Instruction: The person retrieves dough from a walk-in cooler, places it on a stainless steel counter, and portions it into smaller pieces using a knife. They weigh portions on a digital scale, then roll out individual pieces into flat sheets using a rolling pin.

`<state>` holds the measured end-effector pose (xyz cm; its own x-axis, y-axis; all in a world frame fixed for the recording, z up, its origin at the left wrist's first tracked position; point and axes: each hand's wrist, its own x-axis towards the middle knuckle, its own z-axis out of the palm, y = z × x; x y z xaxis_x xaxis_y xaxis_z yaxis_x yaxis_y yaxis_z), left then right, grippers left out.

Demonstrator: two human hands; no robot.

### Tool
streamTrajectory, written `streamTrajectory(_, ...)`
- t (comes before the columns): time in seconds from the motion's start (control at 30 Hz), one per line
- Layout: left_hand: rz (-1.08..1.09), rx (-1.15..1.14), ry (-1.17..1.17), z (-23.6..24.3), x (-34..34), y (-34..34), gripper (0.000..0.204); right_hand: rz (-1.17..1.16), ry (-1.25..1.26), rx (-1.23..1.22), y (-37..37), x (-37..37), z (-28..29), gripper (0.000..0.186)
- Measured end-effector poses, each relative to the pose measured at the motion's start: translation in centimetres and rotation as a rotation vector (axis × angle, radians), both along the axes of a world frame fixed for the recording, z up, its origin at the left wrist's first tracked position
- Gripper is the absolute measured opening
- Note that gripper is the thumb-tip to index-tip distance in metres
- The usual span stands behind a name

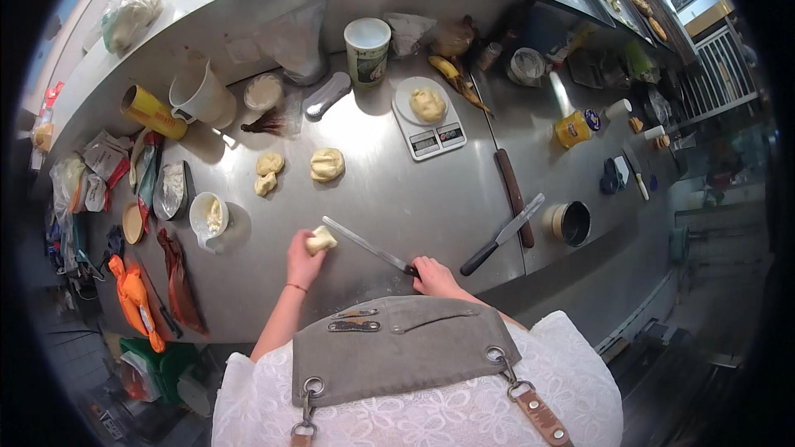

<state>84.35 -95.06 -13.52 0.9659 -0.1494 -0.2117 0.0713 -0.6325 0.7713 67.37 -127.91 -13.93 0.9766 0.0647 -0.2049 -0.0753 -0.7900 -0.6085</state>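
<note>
My left hand [305, 260] is closed around a small pale yellow block [321, 239]; whether it is butter or dough I cannot tell. In my right hand [436, 276] is the dark handle of a long, straight knife [369, 247]. Its blade lies low over the steel table, slanting up and left, with the tip close to the block. Farther back are a round lump of dough [327, 165] and two smaller dough pieces [267, 172] side by side. Another dough lump [427, 105] rests on a white kitchen scale [436, 140].
A black-handled spatula [503, 234] and a long brown-handled tool [514, 199] lie right of my hands. A white cup [201, 227] with pale contents stands left. Along the back are a jug [202, 97], a tall tub [367, 58] and bananas [457, 81]; a metal tin [570, 223] stands right.
</note>
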Motion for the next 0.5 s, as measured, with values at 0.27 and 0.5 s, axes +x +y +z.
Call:
streamTrajectory(0.27, 0.255, 0.144, -0.367, -2.2, 10.8, 8.5, 0.052, -0.223, -0.224, -0.170, -6.2, 5.0, 0.4, 0.029)
streamTrajectory(0.5, 0.224, 0.291, -0.212, -4.5, 13.6, 9.4, 0.074, -0.315, -0.313, -0.123, -10.0, 20.2, 1.1, 0.055)
